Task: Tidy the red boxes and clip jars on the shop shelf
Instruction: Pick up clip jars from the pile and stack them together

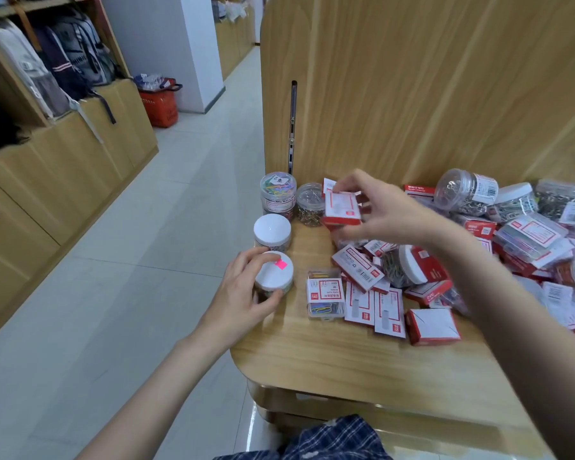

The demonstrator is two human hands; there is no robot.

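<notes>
My left hand (243, 290) grips a white-lidded clip jar (276, 277) with a pink sticker, standing at the shelf's left edge. Behind it stands another white-lidded jar (272, 231), then a jar of coloured clips (278, 192) and a small clear jar (310, 202). My right hand (375, 210) pinches a red box (342, 207) just above the shelf, near the back. Several red boxes (357, 267) and a clear case of coloured clips (324, 293) lie scattered on the wooden shelf (329, 353). A white-lidded jar (404, 265) lies on its side among them.
A jumbled heap of jars and boxes (528, 220) fills the shelf's right side. A wooden back panel (412, 94) rises behind it. To the left is a tiled aisle (130, 260), a red shopping basket (160, 104) and shelves with backpacks (63, 58).
</notes>
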